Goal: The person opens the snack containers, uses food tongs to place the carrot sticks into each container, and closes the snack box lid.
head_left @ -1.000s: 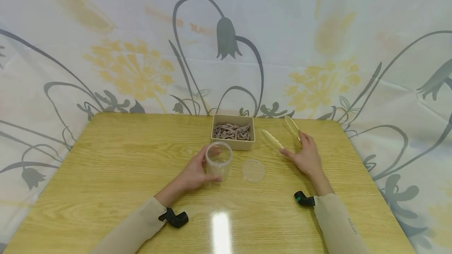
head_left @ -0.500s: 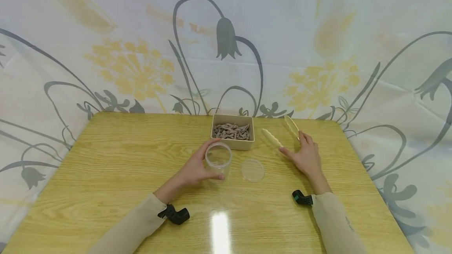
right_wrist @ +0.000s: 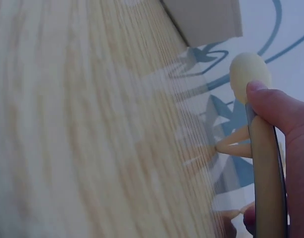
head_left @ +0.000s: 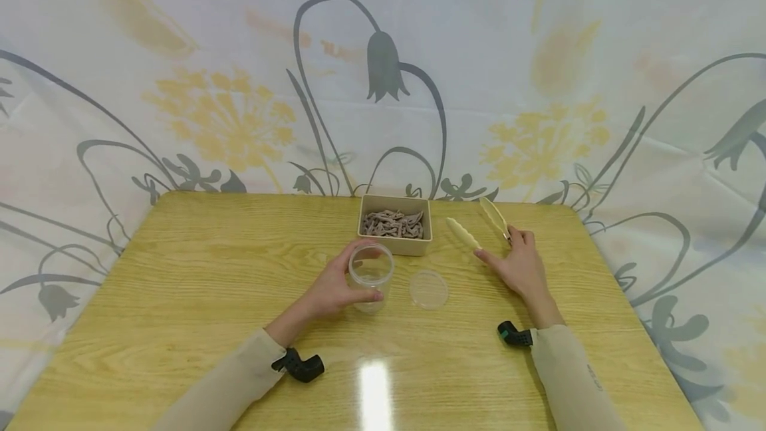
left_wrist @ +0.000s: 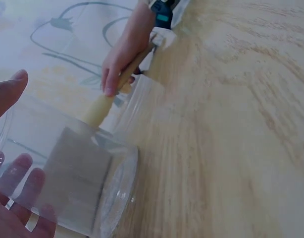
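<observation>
A left hand clasps a clear jar near a beige box, apparently steadying it, while the right hand grips splayed tongs right of the box.

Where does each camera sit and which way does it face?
Head: on the head, facing forward and down at the table; left hand, right hand, sleeves show.
Left wrist: worn there, facing the clear jar; left hand, right hand beyond.
Right wrist: worn there, facing the tongs; part of right hand.
Shared: head and left wrist show clear jar and tongs.
</observation>
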`<state>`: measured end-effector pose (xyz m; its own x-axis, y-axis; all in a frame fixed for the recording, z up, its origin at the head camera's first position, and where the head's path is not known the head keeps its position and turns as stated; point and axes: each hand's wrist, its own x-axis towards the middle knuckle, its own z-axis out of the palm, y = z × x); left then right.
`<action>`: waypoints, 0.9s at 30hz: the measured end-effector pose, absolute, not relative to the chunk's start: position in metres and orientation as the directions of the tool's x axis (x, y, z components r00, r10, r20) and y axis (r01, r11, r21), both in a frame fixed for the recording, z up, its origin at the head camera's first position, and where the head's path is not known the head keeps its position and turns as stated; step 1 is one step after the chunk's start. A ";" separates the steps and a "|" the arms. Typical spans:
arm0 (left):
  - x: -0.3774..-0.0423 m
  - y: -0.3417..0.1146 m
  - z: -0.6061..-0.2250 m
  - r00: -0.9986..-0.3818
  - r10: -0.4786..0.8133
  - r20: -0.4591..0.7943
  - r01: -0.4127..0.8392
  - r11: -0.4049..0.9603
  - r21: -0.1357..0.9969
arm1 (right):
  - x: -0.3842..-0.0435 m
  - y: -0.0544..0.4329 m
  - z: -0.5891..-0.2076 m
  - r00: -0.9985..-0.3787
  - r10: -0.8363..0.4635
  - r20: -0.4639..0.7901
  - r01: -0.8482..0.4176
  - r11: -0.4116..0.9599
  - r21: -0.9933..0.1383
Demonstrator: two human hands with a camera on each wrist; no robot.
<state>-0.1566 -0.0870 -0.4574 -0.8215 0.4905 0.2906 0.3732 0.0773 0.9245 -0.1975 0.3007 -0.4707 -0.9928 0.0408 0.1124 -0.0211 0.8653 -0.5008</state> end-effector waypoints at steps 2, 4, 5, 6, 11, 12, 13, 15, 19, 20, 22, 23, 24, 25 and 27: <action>-0.156 -0.086 -0.458 -0.822 0.488 0.295 0.374 0.072 0.925 | -0.197 0.302 -0.471 -0.992 0.024 0.127 -0.045 0.857 -0.513; -0.155 -0.085 -0.458 -0.825 0.483 0.293 0.370 0.071 0.926 | -0.197 0.303 -0.471 -0.988 0.004 0.152 -0.078 0.847 -0.526; -0.155 -0.085 -0.458 -0.827 0.481 0.292 0.369 0.071 0.927 | -0.197 0.304 -0.472 -0.986 -0.005 0.166 -0.093 0.844 -0.529; -0.155 -0.085 -0.459 -0.828 0.478 0.292 0.367 0.070 0.927 | -0.198 0.304 -0.473 -0.984 -0.014 0.176 -0.106 0.842 -0.529; -0.155 -0.083 -0.459 -0.839 0.462 0.288 0.360 0.074 0.930 | -0.197 0.303 -0.474 -0.977 -0.078 0.198 -0.169 0.846 -0.505; -0.155 -0.083 -0.459 -0.840 0.460 0.287 0.359 0.076 0.930 | -0.197 0.302 -0.473 -0.977 -0.089 0.196 -0.178 0.846 -0.502; -0.154 -0.083 -0.457 -0.842 0.459 0.285 0.358 0.077 0.931 | -0.197 0.301 -0.473 -0.975 -0.099 0.198 -0.186 0.849 -0.494; -0.150 -0.083 -0.448 -0.842 0.461 0.282 0.354 0.076 0.932 | -0.195 0.298 -0.471 -0.974 -0.111 0.199 -0.195 0.857 -0.477; -0.141 -0.083 -0.431 -0.838 0.468 0.280 0.356 0.080 0.931 | -0.195 0.295 -0.472 -0.971 -0.103 0.217 -0.191 0.879 -0.437; -0.140 -0.083 -0.428 -0.838 0.468 0.280 0.357 0.082 0.930 | -0.196 0.295 -0.473 -0.969 -0.104 0.224 -0.194 0.883 -0.428; -0.139 -0.083 -0.427 -0.839 0.466 0.281 0.359 0.086 0.929 | -0.197 0.294 -0.474 -0.965 -0.110 0.237 -0.203 0.888 -0.412; -0.140 -0.083 -0.427 -0.839 0.465 0.282 0.361 0.088 0.929 | -0.198 0.294 -0.474 -0.963 -0.118 0.241 -0.210 0.889 -0.406; -0.140 -0.083 -0.427 -0.840 0.464 0.280 0.356 0.083 0.931 | -0.199 0.295 -0.475 -0.962 -0.125 0.242 -0.216 0.891 -0.400; -0.140 -0.083 -0.427 -0.840 0.463 0.282 0.359 0.086 0.929 | -0.199 0.295 -0.475 -0.961 -0.134 0.244 -0.224 0.893 -0.392; -0.140 -0.082 -0.427 -0.839 0.462 0.287 0.363 0.083 0.928 | -0.200 0.296 -0.476 -0.959 -0.147 0.241 -0.232 0.897 -0.377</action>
<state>-0.1399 -0.0825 -0.4268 -0.8391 0.4620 0.2872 0.3633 0.0830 0.9279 -0.2004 0.2959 -0.4756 -0.9593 -0.1474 0.2409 -0.2323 0.8968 -0.3766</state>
